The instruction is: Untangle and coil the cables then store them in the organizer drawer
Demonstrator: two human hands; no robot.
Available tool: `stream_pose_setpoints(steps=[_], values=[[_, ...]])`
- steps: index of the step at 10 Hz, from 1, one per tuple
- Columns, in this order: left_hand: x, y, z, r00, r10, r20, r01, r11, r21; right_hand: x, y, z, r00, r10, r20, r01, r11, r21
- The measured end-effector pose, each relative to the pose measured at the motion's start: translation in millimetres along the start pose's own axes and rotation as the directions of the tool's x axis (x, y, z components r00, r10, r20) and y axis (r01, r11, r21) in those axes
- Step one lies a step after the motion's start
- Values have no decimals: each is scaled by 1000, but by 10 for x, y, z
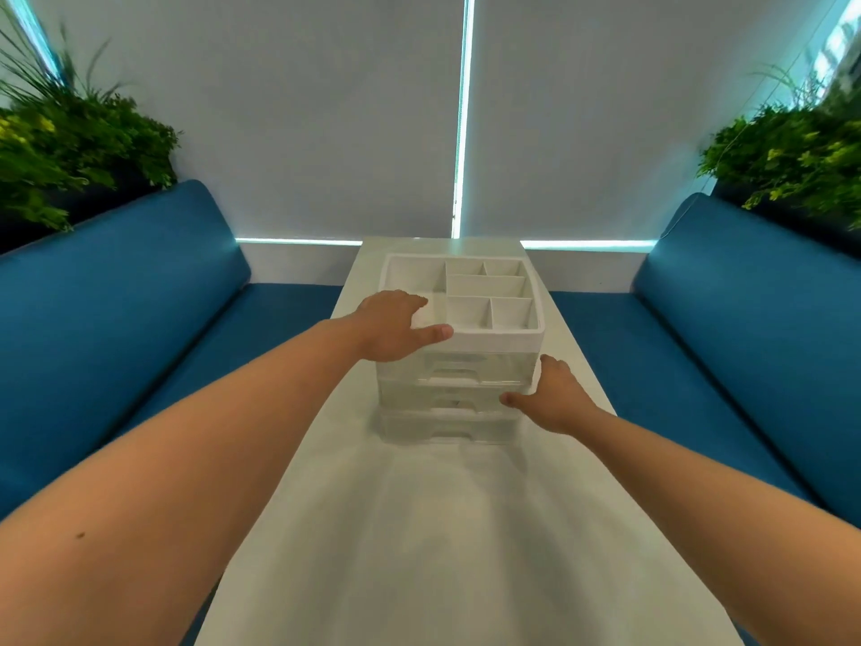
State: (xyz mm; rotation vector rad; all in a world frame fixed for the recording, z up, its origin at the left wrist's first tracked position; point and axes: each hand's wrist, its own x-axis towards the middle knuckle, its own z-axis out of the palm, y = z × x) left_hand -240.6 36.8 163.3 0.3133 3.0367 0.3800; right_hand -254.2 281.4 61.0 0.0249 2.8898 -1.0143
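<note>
both hands hold the organizer (pixel 494 337): left hand (pixel 396 326) curled over its top rim, right hand (pixel 550 396) apparently gripping its side.

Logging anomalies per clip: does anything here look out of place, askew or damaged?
Nothing looks damaged or spilled. The organizer sits square on the table, left hand gripping its top corner, right hand holding its side. One oddity: no cables are in view.
</note>
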Motion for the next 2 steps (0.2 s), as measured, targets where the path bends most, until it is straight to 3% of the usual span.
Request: stream_pose_setpoints(steps=[2], values=[[-221,59,-516,999,21,-44,-20,1000,16,-118,-420,-636,991,-127,29,130,985,-113]])
